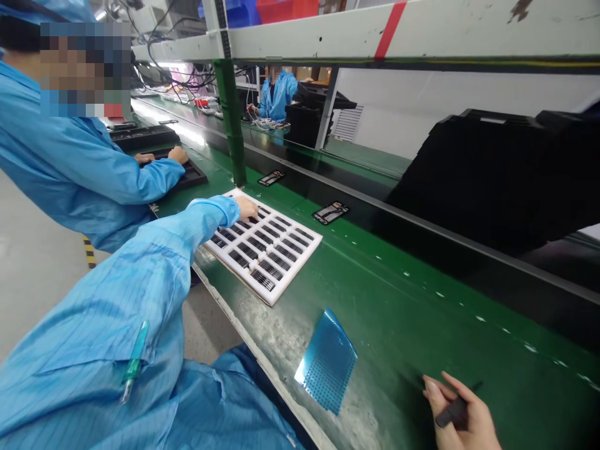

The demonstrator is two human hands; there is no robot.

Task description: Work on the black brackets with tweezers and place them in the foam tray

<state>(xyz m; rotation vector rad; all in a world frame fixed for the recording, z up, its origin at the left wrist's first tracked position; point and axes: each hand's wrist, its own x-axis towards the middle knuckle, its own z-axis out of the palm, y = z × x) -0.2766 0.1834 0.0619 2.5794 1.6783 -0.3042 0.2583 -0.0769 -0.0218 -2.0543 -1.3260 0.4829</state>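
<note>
My left hand (246,208) reaches to the far left part of a white foam tray (297,275). Its fingers curl down over a slot; what they pinch, if anything, is hidden. Rows of small black strip-like parts (262,280) fill the tray's slots. At the lower right, my right hand (462,409) is closed around a short black pen-like tool (452,412), above the green bench. A blue, shiny film sheet (330,362) with rows of dots lies between the tray and my right hand, its upper end curled.
Two phone-like frames (330,213) (271,178) lie behind the tray near the dark conveyor belt (422,231). A green post (229,125) stands beyond the tray. At left, a co-worker in blue (89,156) handles a black tray (194,175). Stacked black trays (487,181) stand across the belt.
</note>
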